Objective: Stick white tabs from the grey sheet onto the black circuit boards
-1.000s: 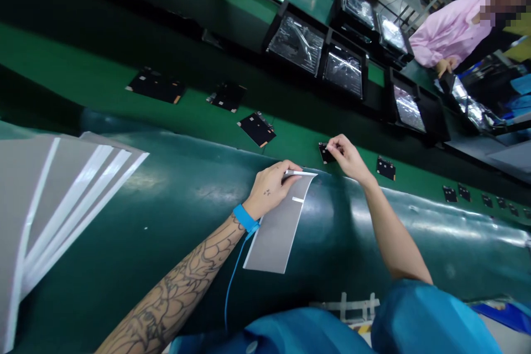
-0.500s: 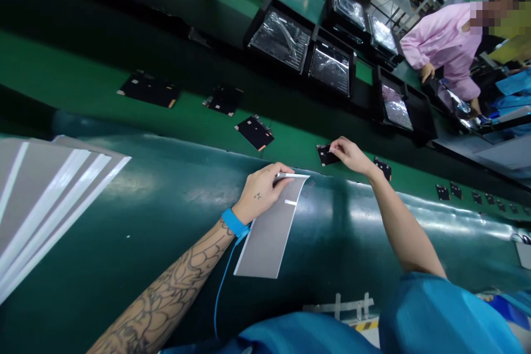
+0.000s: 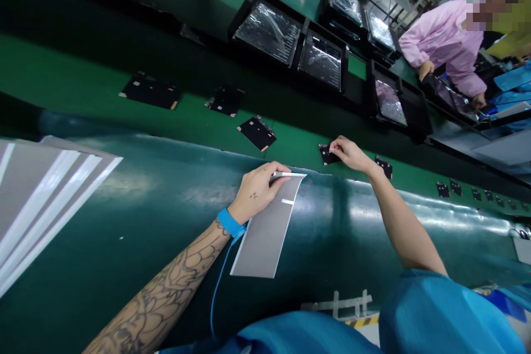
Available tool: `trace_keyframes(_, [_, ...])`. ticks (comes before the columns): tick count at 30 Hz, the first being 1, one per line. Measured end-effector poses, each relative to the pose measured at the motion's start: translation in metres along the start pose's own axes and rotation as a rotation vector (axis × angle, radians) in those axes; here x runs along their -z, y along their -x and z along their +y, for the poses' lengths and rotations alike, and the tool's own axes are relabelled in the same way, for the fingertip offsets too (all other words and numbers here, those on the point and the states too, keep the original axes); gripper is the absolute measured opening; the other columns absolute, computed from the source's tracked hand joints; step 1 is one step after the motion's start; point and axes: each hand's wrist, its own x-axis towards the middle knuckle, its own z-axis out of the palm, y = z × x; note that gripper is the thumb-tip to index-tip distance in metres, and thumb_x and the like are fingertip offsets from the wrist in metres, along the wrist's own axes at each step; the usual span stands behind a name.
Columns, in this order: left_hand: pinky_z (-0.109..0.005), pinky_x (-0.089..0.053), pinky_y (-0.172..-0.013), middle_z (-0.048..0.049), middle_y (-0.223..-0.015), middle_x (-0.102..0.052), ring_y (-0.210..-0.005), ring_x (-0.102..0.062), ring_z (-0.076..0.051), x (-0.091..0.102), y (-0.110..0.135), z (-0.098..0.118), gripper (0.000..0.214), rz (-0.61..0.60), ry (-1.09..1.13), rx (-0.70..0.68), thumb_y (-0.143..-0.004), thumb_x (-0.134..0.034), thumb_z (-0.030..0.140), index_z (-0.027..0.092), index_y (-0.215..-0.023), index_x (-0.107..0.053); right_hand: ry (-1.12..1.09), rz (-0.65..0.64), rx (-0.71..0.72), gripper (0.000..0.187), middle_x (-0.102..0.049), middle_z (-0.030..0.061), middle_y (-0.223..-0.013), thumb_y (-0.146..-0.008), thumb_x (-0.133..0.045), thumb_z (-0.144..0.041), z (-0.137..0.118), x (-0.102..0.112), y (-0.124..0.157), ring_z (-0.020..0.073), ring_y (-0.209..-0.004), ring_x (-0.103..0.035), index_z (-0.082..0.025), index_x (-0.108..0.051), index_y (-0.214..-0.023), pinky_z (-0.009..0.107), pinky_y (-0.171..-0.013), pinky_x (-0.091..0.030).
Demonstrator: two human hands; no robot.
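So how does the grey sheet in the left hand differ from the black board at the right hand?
The grey sheet is long and white-edged; the black board looks smaller, with pale spots. The left hand grips the sheet, while the board lies on the green surface at the right hand. Both look thin.

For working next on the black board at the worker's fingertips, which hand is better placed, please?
Probably the right hand: it is right at the black board, while the left hand holds the grey sheet, farther from that board.
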Motion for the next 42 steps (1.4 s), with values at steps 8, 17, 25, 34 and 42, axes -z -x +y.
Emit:
trace_keyframes(8, [-0.035,-0.055,-0.083,-0.0016,-0.112,-0.082,-0.096,-0.076,-0.024,-0.002,0.000,0.001,0.011,0.001,0.014,0.016,-0.105,-0.066,0.033,0.026,-0.111,-0.072,-0.064,0.249,-0.072,0.025,-0.055,0.0005,-0.083,-0.095,-0.073,-0.045,-0.014,-0.010,0.009,0.0185,-0.071,-0.050,-0.023,-0.062,-0.095,0.036,-0.071,-0.043])
trace_keyframes(17, [-0.034,-0.055,-0.081,-0.0013,-0.112,-0.083,-0.099,-0.080,-0.027,-0.004,-0.002,0.004,0.020,0.024,0.051,0.075,-0.103,-0.067,0.028,0.027,-0.123,-0.066,-0.327,0.250,0.136,0.017,-0.065,0.0048,-0.100,-0.104,-0.068,-0.043,-0.151,-0.090,0.026,0.0210,-0.090,-0.062,-0.028,-0.074,-0.111,0.038,-0.078,-0.051])
trace_keyframes(25, [-0.033,-0.055,-0.083,-0.0017,-0.112,-0.081,-0.100,-0.079,-0.025,-0.003,-0.002,0.009,0.018,0.004,0.041,0.059,-0.102,-0.062,0.021,0.026,-0.118,-0.066,-0.381,0.304,0.085,0.010,-0.062,0.0018,-0.091,-0.103,-0.070,-0.035,-0.156,-0.102,0.029,0.0186,-0.084,-0.058,-0.026,-0.074,-0.101,0.036,-0.077,-0.049])
trace_keyframes(34, [-0.032,-0.053,-0.079,-0.0016,-0.109,-0.081,-0.095,-0.078,-0.025,-0.003,-0.003,0.008,0.013,0.013,0.078,0.068,-0.105,-0.063,0.027,0.027,-0.117,-0.066,-0.361,0.347,0.062,0.014,-0.059,0.0027,-0.096,-0.107,-0.063,-0.037,-0.172,-0.098,0.034,0.0196,-0.089,-0.057,-0.026,-0.068,-0.100,0.037,-0.082,-0.048])
trace_keyframes(42, [-0.031,-0.052,-0.078,-0.0021,-0.108,-0.079,-0.088,-0.075,-0.021,-0.004,0.001,0.004,0.014,0.053,0.196,0.033,-0.102,-0.068,0.023,0.024,-0.116,-0.066,-0.395,0.605,-0.239,0.029,-0.063,0.0087,-0.114,-0.097,-0.067,-0.052,-0.126,-0.106,-0.026,0.0269,-0.111,-0.059,-0.024,-0.074,-0.100,0.042,-0.097,-0.047])
